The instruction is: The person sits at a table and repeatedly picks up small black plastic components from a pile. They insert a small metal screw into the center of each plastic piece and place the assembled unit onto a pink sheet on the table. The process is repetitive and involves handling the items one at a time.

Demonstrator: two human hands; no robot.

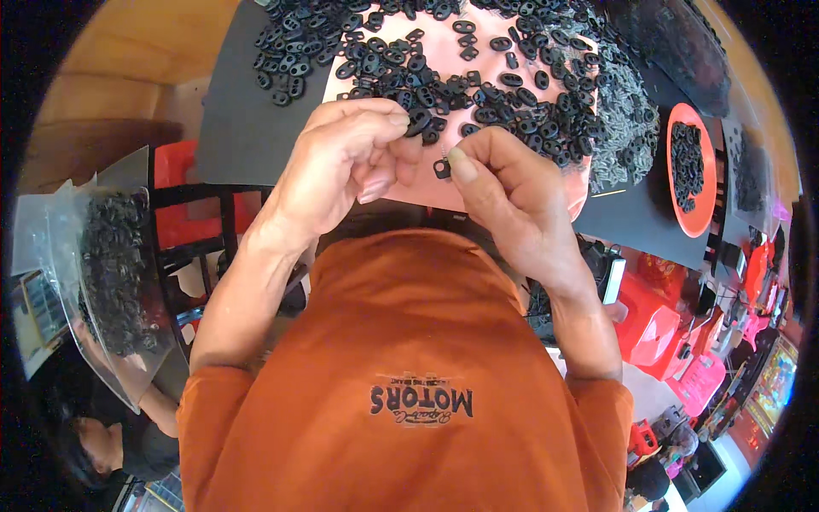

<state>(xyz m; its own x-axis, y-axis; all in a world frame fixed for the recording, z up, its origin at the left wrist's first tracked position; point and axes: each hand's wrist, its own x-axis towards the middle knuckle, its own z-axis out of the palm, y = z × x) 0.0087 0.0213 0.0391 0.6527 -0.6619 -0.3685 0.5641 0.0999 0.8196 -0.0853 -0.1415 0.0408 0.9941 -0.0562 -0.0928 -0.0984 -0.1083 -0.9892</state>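
Note:
Between thumb and forefinger, my left hand (pixel 337 162) pinches a black oval cord-lock body (pixel 418 121) with two holes. My right hand (pixel 512 183) is just to its right and slightly nearer, pinching a small black cord-lock plunger (pixel 441 169). A thin metal spring (pixel 445 153) seems to stand at the plunger's top, partly covered by my thumb. The two pieces are apart. Both hands are over the near edge of a pink sheet (pixel 409 181), where many loose black cord-lock parts (pixel 384 60) lie scattered just beyond my fingers.
A heap of small grey metal springs (pixel 623 119) lies right of the sheet on the dark table (pixel 230 145). Farther right stands an orange bowl (pixel 706 209) of black parts. Clear bags (pixel 119 273) of black parts are at left, near another person (pixel 94 435). Red stools (pixel 644 320) stand at right.

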